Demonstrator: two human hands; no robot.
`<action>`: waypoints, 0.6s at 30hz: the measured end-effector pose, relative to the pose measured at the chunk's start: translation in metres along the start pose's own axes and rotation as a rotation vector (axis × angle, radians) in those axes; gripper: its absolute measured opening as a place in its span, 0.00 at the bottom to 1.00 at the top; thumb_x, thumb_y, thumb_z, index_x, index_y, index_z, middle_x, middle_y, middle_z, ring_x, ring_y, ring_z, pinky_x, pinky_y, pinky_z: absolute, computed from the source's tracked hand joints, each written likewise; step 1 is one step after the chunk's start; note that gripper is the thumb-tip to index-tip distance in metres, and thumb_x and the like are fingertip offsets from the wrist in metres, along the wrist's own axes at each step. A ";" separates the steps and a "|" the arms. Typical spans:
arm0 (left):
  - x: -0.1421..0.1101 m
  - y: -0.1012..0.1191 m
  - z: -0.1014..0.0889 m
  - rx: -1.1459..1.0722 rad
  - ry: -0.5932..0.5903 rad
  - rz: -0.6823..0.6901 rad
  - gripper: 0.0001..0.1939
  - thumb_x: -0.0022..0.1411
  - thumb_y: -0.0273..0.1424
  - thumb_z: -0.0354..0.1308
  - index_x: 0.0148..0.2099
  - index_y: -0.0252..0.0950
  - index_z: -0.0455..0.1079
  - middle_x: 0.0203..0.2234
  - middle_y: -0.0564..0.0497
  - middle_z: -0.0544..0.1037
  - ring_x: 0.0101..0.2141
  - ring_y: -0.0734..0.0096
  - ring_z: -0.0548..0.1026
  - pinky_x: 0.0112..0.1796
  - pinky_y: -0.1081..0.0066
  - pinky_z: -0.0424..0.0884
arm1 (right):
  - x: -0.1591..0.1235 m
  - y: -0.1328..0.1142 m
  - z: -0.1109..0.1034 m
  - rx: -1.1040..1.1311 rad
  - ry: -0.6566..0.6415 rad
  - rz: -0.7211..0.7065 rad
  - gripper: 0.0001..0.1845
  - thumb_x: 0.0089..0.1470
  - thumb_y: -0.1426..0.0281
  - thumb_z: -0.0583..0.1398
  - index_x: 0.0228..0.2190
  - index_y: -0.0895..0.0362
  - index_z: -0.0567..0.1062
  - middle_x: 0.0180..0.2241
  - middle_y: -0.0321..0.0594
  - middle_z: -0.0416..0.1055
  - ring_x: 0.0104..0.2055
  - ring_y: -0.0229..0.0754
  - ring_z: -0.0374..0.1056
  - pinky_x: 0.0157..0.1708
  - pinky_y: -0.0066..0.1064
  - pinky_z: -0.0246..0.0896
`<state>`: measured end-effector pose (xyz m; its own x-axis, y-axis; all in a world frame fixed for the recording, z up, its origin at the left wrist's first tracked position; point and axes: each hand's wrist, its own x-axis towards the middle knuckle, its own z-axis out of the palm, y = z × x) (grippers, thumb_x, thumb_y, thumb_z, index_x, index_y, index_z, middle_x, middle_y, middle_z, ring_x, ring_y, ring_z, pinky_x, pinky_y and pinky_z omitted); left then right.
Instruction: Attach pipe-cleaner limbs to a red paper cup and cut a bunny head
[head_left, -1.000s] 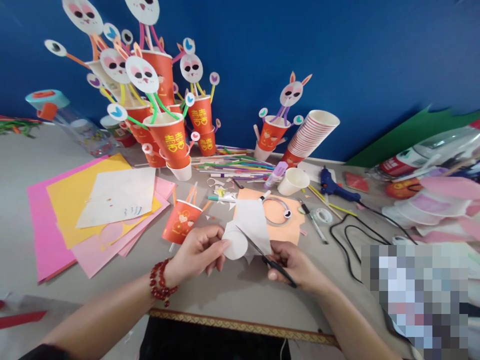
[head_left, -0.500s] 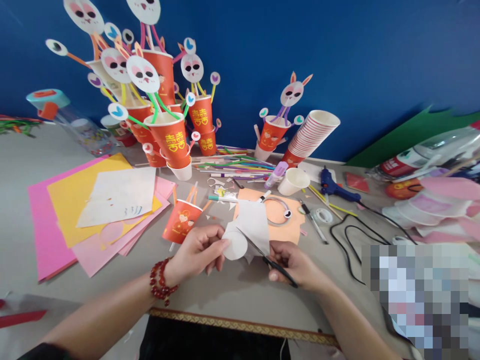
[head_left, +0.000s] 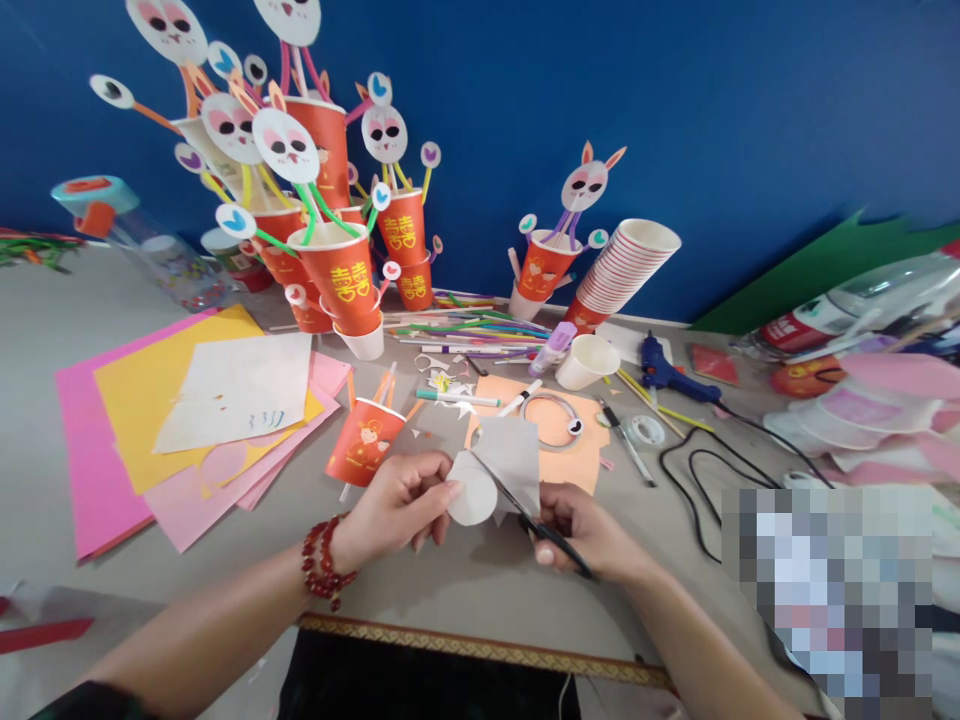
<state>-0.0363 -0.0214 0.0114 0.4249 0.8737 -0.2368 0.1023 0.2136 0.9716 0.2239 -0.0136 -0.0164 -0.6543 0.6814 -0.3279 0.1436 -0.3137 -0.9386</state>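
Note:
My left hand (head_left: 405, 505) pinches the edge of a white paper (head_left: 474, 494), whose near part is rounded like a disc. A wider flap of white paper (head_left: 514, 450) stands up behind the scissor blades; the blades hide where it joins the round part. Black-handled scissors (head_left: 559, 542) are gripped in my right hand (head_left: 581, 530), the blades pointing up and left along the disc's edge. Just beyond my left hand, a red paper cup (head_left: 365, 440) lies tilted with orange strips sticking out of it.
Coloured paper sheets (head_left: 112, 430) lie at left. Red cups with rabbit faces (head_left: 345, 270) stand at the back left, near a stack of cups (head_left: 630, 270). A blue glue gun (head_left: 675, 378) and its black cord (head_left: 694, 480) lie at right. Orange paper (head_left: 577, 465) is under the work.
The white flap behind the scissors has tipped lower, uncovering more of the marker and orange paper behind it. My hands have barely moved.

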 end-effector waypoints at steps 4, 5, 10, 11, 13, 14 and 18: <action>0.001 -0.002 0.000 0.000 -0.004 -0.001 0.15 0.65 0.39 0.53 0.29 0.36 0.60 0.13 0.55 0.72 0.10 0.84 0.62 0.13 0.83 0.54 | 0.000 0.001 -0.001 -0.003 -0.006 -0.004 0.31 0.38 0.46 0.69 0.26 0.57 0.63 0.18 0.26 0.55 0.18 0.29 0.47 0.17 0.22 0.39; 0.001 -0.002 0.000 -0.001 -0.005 0.000 0.15 0.65 0.39 0.53 0.29 0.36 0.60 0.14 0.55 0.72 0.10 0.84 0.62 0.13 0.83 0.54 | 0.000 0.001 -0.001 -0.006 -0.006 -0.008 0.31 0.39 0.46 0.69 0.26 0.57 0.63 0.18 0.26 0.55 0.18 0.29 0.47 0.17 0.22 0.38; 0.001 -0.004 0.001 -0.013 -0.010 0.006 0.14 0.65 0.38 0.53 0.29 0.36 0.60 0.14 0.56 0.73 0.10 0.83 0.62 0.13 0.83 0.55 | 0.000 0.001 -0.001 -0.025 -0.014 -0.016 0.30 0.40 0.46 0.68 0.27 0.57 0.64 0.19 0.27 0.54 0.19 0.29 0.46 0.18 0.23 0.38; 0.001 -0.004 0.001 -0.014 -0.010 0.003 0.14 0.65 0.39 0.53 0.29 0.36 0.60 0.14 0.56 0.73 0.10 0.83 0.62 0.13 0.83 0.55 | 0.000 0.001 -0.001 -0.031 -0.013 -0.016 0.30 0.40 0.45 0.68 0.27 0.57 0.64 0.19 0.27 0.54 0.20 0.29 0.46 0.18 0.23 0.38; 0.001 -0.003 0.001 -0.015 -0.008 -0.003 0.14 0.65 0.39 0.53 0.29 0.36 0.60 0.14 0.56 0.73 0.10 0.83 0.62 0.13 0.83 0.55 | 0.000 0.001 -0.001 -0.047 -0.005 -0.023 0.30 0.40 0.45 0.68 0.26 0.57 0.64 0.19 0.27 0.53 0.20 0.30 0.45 0.18 0.23 0.37; 0.001 -0.003 0.001 -0.016 -0.007 -0.002 0.14 0.65 0.38 0.53 0.29 0.36 0.60 0.14 0.56 0.73 0.10 0.83 0.62 0.13 0.83 0.55 | 0.000 0.001 -0.001 -0.058 0.001 -0.029 0.30 0.40 0.45 0.68 0.26 0.57 0.64 0.20 0.27 0.52 0.20 0.30 0.45 0.18 0.23 0.37; 0.001 -0.003 0.001 -0.019 -0.010 0.008 0.15 0.65 0.38 0.54 0.29 0.36 0.59 0.13 0.56 0.72 0.10 0.83 0.62 0.13 0.83 0.54 | 0.001 0.001 -0.001 -0.081 0.015 -0.037 0.30 0.39 0.46 0.69 0.25 0.56 0.64 0.20 0.27 0.51 0.21 0.30 0.43 0.19 0.24 0.36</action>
<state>-0.0355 -0.0215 0.0088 0.4344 0.8712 -0.2286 0.0813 0.2148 0.9733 0.2246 -0.0130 -0.0180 -0.6493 0.7015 -0.2940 0.1796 -0.2342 -0.9555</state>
